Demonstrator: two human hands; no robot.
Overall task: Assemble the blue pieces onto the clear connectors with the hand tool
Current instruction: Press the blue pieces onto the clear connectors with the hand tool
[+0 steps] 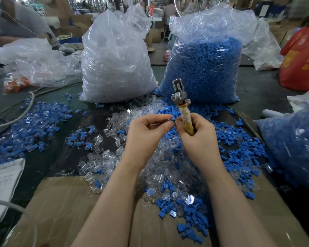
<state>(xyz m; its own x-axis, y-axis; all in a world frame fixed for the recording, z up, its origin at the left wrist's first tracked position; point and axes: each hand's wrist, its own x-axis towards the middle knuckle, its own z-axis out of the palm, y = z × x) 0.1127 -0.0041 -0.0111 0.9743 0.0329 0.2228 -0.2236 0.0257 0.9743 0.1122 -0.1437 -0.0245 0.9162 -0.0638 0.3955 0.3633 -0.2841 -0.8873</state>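
Note:
My right hand point(198, 138) grips the hand tool point(183, 107) by its tape-wrapped handle, with the metal head pointing up and away. My left hand point(146, 131) pinches a small clear connector point(169, 118) between thumb and forefinger, right beside the right hand's fingertips. Whether a blue piece is also held there is too small to tell. Below my hands lies a mixed heap of loose clear connectors point(103, 157) and loose blue pieces point(239, 154). A spread of joined blue-and-clear parts point(30, 127) covers the table on the left.
Two tall plastic bags stand behind the heap: a clear connector bag point(116, 57) and a blue piece bag point(203, 68). Another bag of blue parts point(292, 145) is at the right. Flat cardboard point(61, 211) lies in front, a cable point(20, 114) and paper point(2, 182) at left.

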